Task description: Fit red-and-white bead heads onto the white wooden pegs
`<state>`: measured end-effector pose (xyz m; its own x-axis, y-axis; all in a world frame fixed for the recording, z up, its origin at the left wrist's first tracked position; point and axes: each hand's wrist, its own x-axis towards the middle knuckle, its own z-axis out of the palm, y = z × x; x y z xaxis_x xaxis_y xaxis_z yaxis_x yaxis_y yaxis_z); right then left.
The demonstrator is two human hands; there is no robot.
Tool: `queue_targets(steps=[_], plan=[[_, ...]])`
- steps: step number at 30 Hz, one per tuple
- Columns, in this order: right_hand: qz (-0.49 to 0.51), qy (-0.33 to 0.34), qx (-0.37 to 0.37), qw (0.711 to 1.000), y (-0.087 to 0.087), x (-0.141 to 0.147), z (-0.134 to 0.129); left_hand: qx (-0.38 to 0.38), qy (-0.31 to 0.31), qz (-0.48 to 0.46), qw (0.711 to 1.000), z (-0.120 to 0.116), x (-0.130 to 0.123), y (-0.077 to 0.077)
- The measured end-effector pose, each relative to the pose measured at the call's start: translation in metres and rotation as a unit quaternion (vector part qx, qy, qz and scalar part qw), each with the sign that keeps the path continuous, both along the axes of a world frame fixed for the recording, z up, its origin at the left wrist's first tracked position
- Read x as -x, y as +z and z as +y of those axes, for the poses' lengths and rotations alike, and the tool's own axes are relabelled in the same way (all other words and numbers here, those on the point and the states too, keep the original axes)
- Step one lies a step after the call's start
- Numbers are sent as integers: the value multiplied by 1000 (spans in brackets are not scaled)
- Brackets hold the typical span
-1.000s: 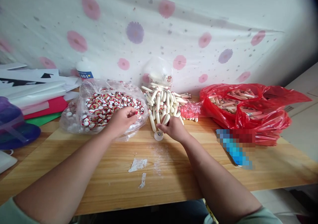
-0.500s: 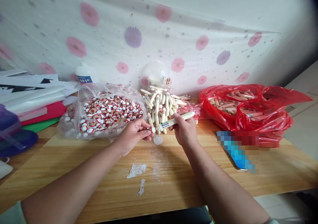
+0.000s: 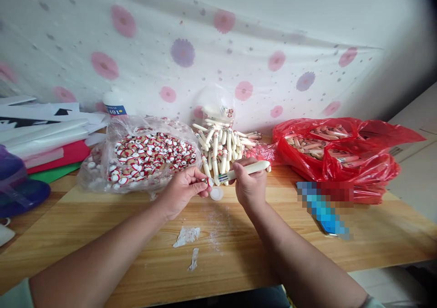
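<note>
In my right hand (image 3: 251, 182) lies a cream multicolour pen (image 3: 254, 167), its end with the coloured sliders pointing left. My left hand (image 3: 189, 187) pinches a small red-and-white figure topper (image 3: 207, 182), partly hidden by the fingers. The topper and the pen's slider end are close together, a small gap apart. Just below them a small round whitish lid (image 3: 216, 193) lies on the table. Behind my hands is a pile of cream pens (image 3: 223, 146). A clear plastic bag (image 3: 112, 130) to the left is full of similar toppers.
A red plastic bag (image 3: 372, 162) with more pens sits at right, near a pixelated blue flat object (image 3: 322, 212). White scraps (image 3: 186, 236) lie on the wooden table (image 3: 143, 262). Papers (image 3: 44, 130), a purple item (image 3: 20, 185) and a white bottle (image 3: 115, 102) stand at left.
My right hand has turned the pen slightly flatter and shifted its slider end a little left and down, nearer the topper. My left hand has tilted the topper slightly.
</note>
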<state>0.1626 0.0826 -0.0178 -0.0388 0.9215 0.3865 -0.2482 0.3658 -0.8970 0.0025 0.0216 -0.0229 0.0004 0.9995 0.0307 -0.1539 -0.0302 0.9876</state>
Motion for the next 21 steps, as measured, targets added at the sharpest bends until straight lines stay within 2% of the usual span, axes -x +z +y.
queue_targets(steps=[4, 7, 13, 17, 21], plan=[[16, -42, -9, 999, -2, 10, -7, -7, 15, -39, 999, -3, -5, 1], [57, -23, -6, 998, -2, 15, -11, -16, 15, -56, 998, -5, -7, 3], [103, -15, -2, 995, -8, 22, -8, -28, 20, -18, 999, -4, -6, 1], [49, 48, 28, 997, -2, 19, 0, -16, 69, 53, 996, 3, 5, 1], [-7, 138, 61, 988, 12, -10, 13, -26, 84, 127, 988, 12, 16, 2]])
